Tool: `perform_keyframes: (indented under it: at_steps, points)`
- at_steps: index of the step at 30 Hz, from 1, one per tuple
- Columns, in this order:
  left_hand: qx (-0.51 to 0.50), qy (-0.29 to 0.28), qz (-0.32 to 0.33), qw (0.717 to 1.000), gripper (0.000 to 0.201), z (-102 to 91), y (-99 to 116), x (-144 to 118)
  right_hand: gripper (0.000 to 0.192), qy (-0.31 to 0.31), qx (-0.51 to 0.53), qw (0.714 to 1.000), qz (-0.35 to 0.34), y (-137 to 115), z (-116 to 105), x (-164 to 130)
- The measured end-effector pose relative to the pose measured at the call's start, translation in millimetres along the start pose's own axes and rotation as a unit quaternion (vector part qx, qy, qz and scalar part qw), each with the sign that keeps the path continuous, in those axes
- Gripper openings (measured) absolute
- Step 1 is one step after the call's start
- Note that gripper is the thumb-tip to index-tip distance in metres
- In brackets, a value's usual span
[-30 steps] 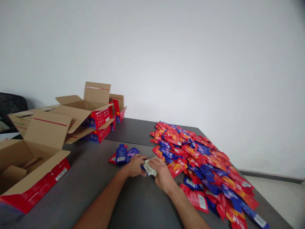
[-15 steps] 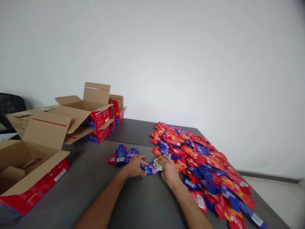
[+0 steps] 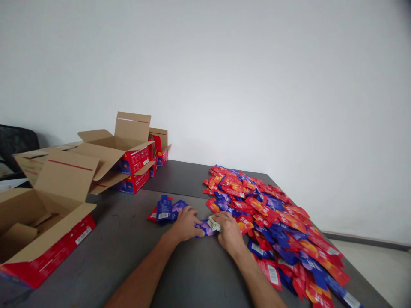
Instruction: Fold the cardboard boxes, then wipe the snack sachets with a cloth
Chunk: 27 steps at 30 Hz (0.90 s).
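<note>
**Plainly, a loose grip beside a loose heap**

Both hands meet at the middle of the desk (image 3: 180, 273). The left hand (image 3: 186, 224) presses its fingers (image 3: 196, 223) down on a blue sachet (image 3: 205, 227) lying flat on the desk, and the right hand (image 3: 229, 231) has its fingers (image 3: 221, 219) curled around a small pale bundle (image 3: 214, 223), touching the sachet's end. What the bundle is, I cannot tell.

To my eye the risk lies to the right. The right wrist rests against the edge of the big pile (image 3: 272, 214) of red and blue sachets, which spreads to the desk's far corner; a careless sweep of that arm could push some over the edge. The slick sachet could also slide out from under flat fingers. A small set (image 3: 165, 209) of blue sachets sits just beyond the left hand, close enough to be knocked askew. The open boxes (image 3: 48, 214) stand well apart on the left.
</note>
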<state>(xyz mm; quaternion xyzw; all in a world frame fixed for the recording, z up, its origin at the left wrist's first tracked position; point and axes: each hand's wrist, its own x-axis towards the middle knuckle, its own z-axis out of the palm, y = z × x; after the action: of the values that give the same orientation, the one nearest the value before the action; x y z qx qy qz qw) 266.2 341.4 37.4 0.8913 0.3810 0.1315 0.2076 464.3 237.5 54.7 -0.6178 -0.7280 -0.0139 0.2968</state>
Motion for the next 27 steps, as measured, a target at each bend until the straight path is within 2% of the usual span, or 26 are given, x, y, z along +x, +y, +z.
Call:
perform_keyframes:
  at_steps: [4,10,15,17,19,23,27]
  points:
    - [0.048,0.044,-0.038,0.997,0.042,-2.0,-3,4,0.069,0.003,0.014,1.000,-0.004,-1,0,0]
    - [0.112,0.145,-0.206,0.961,0.035,-18.2,-28,5,0.069,0.006,0.031,0.999,0.005,-5,-1,0]
    - [0.182,0.220,-0.239,0.928,0.029,-13.1,-31,2,0.070,0.034,0.029,0.999,0.022,1,-5,0]
    - [0.195,0.240,-0.216,0.926,0.032,-4.5,-24,4,0.070,0.051,0.030,0.998,0.033,4,-5,-1]
    - [0.183,0.229,-0.163,0.942,0.038,5.7,-15,8,0.070,0.068,0.036,0.996,0.042,7,-4,-1]
    - [0.119,0.129,-0.024,0.984,0.051,22.8,7,24,0.068,0.117,0.056,0.989,0.076,11,-2,0]
    - [0.082,0.044,0.065,0.993,0.062,29.1,26,47,0.062,0.175,0.069,0.978,0.092,14,-4,3]
